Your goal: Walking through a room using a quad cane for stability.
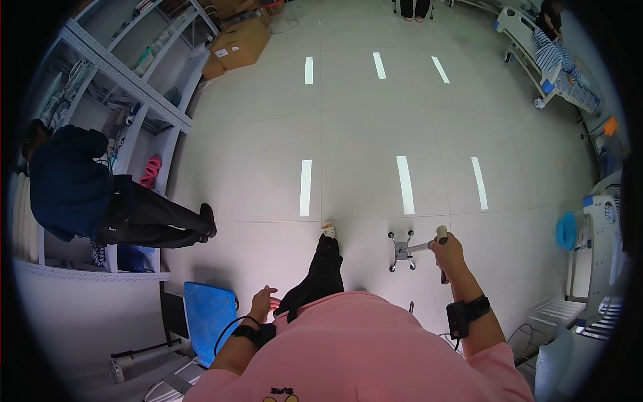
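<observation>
My right hand [448, 254] is closed round the handle of a four-legged walking cane [417, 247]. The cane's metal base [401, 250] stands on the tiled floor, its small feet spread, to the left of the hand. My left hand [262, 304] hangs beside my left hip with its fingers apart and holds nothing. Each forearm wears a black strapped device with a cable. One of my legs [321, 271], in black trousers, reaches forward with a light shoe [328, 230] on the floor.
White tape strips [305, 188] mark the floor ahead. A person [75, 181] bends into shelving [173, 145] at left. A blue plastic seat [208, 319] stands at lower left, cardboard boxes [241, 42] farther off. Hospital beds [598, 241] line the right; another person's legs [415, 7] show at top.
</observation>
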Demonstrator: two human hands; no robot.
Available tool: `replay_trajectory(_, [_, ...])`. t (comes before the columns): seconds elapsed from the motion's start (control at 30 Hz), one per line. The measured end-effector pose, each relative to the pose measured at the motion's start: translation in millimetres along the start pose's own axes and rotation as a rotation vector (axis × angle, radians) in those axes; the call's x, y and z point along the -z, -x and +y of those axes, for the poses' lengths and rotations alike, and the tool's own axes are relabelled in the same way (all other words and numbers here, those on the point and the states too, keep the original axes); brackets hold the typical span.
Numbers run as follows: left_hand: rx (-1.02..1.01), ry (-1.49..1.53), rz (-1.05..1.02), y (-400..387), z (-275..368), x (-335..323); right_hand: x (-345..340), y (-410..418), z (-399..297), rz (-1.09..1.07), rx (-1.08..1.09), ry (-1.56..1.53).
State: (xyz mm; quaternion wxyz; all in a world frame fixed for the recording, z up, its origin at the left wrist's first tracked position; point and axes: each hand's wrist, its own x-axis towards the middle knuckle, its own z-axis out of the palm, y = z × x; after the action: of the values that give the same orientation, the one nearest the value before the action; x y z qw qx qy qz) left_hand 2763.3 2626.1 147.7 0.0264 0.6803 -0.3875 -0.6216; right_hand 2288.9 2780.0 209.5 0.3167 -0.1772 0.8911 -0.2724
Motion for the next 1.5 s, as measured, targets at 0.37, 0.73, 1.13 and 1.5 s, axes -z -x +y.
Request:
replay_trajectory(0.37, [0.066, 0.005, -0.034, -102, 128, 44, -6, -39, -60, 0.060, -0.181, 0.173])
replay_trajectory(0.73, [0.076, -0.164, -0.148, -166, 210, 52, -14, -33, -73, 0.082, -0.278, 0.152])
replay_trajectory(1.13, [0.153, 0.068, -0.079, -170, 236, 42, -10, -45, -79, 0.018, -0.284, 0.062])
replay_trajectory(1.5, [0.133, 0.069, -0.114, -174, 243, 32, -17, -21, -89, 0.028, -0.310, 0.119])
